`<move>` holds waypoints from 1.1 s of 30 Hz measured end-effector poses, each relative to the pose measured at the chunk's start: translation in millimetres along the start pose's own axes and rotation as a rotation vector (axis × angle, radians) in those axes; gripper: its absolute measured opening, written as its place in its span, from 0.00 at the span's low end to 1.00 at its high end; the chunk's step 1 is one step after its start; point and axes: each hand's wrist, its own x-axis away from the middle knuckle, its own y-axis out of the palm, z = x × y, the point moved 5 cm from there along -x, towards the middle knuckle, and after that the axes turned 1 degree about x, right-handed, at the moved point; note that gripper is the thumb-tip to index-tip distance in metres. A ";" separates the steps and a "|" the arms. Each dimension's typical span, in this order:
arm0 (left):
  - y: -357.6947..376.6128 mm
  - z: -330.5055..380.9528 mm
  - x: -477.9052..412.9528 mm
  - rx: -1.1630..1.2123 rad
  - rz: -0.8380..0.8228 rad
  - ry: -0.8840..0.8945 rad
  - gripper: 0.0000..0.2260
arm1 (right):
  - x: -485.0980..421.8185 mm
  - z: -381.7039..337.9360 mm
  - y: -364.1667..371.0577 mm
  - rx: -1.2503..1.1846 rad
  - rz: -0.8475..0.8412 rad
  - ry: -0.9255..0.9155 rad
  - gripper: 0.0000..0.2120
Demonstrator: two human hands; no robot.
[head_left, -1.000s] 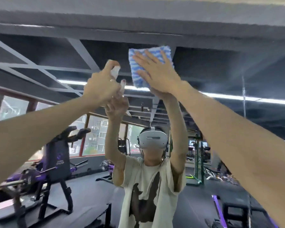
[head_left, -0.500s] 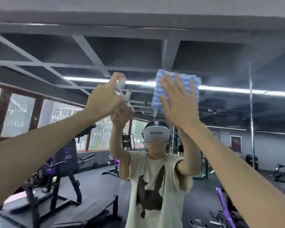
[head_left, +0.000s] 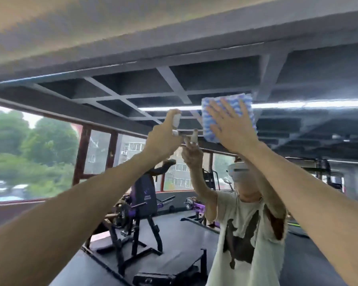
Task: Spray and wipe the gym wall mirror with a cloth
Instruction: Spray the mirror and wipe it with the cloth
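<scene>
The wall mirror (head_left: 194,234) fills the view and reflects the gym and my own figure. High up, my right hand (head_left: 230,129) lies flat with spread fingers, pressing a folded blue-and-white cloth (head_left: 227,104) against the glass. Just left of it, my left hand (head_left: 163,139) grips a small white spray bottle (head_left: 176,120), its nozzle close to the glass and touching its own reflection. Most of the bottle is hidden inside my fist.
The mirror's top edge meets a grey ceiling beam (head_left: 174,38) above my hands. Reflected behind me are a black-and-purple weight machine (head_left: 141,205), windows (head_left: 33,153) on the left and more gym equipment at the right.
My view has swung to the left. My right hand and the cloth have slid rightward across the glass; the left hand with the bottle stays raised beside them.
</scene>
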 end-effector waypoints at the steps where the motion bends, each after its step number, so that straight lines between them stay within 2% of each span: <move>1: -6.6 -6.9 -0.4 -0.002 0.003 -0.016 0.26 | -7.9 15.3 -1.8 -0.030 0.009 0.136 0.24; 3: -21.9 -21.9 -0.7 -0.039 0.010 -0.026 0.27 | -18.0 19.3 -5.1 -0.112 -0.001 0.441 0.26; 4: -27.1 -25.6 -1.1 -0.057 0.008 -0.021 0.27 | -20.8 4.2 -8.0 -0.110 0.016 0.504 0.26; 5: -31.8 -27.5 -1.2 -0.064 0.000 -0.013 0.27 | -24.2 -20.7 -10.0 -0.106 0.030 0.471 0.26; 8: -38.3 -27.1 -1.2 -0.034 -0.026 0.014 0.25 | -24.5 -100.2 4.3 -0.075 -0.128 0.013 0.27; 10: -38.9 -26.2 1.1 -0.059 -0.038 0.030 0.23 | -32.8 -95.6 10.8 0.015 -0.169 -0.173 0.27; 11: -38.9 -26.8 2.1 -0.066 -0.040 0.031 0.24 | -39.1 -81.5 9.1 0.052 -0.126 -0.155 0.27; 15: -36.0 -27.8 5.7 -0.062 -0.062 0.015 0.27 | -44.1 -6.4 6.7 -0.070 -0.018 0.318 0.27; 17: -36.7 -22.5 7.5 -0.070 -0.065 0.023 0.28 | -43.0 -10.4 4.0 -0.063 0.038 0.374 0.27; 18: -37.2 -18.6 8.1 -0.068 -0.061 0.028 0.28 | -40.9 -22.1 2.6 -0.057 0.053 0.340 0.28; 19: -36.9 -15.0 8.9 -0.063 -0.058 0.027 0.27 | -36.1 -41.0 4.7 -0.034 0.040 0.224 0.30; 21: -33.6 -6.5 11.3 -0.039 -0.048 0.020 0.24 | -12.7 -81.5 16.2 0.065 -0.080 -0.159 0.31; 22: -29.7 -1.3 13.5 -0.035 -0.047 0.026 0.23 | -1.6 -85.9 18.8 0.090 -0.122 -0.291 0.31; 23: -24.1 4.7 15.5 -0.039 -0.053 0.039 0.22 | 4.3 -73.5 18.2 0.077 -0.143 -0.319 0.30; 24: -15.5 12.4 16.6 -0.045 -0.056 0.054 0.23 | 7.2 -49.3 12.4 0.050 -0.125 -0.257 0.29; 27: 7.3 30.1 15.5 -0.038 -0.060 0.074 0.26 | 16.0 47.8 -10.6 -0.076 -0.037 0.101 0.28; 30: 31.8 52.8 14.8 0.025 -0.063 0.098 0.27 | 47.2 146.0 -29.7 -0.098 0.012 0.419 0.28; 33: 55.3 73.9 14.5 0.051 -0.058 0.121 0.27 | 80.7 212.3 -46.6 -0.085 0.026 0.649 0.27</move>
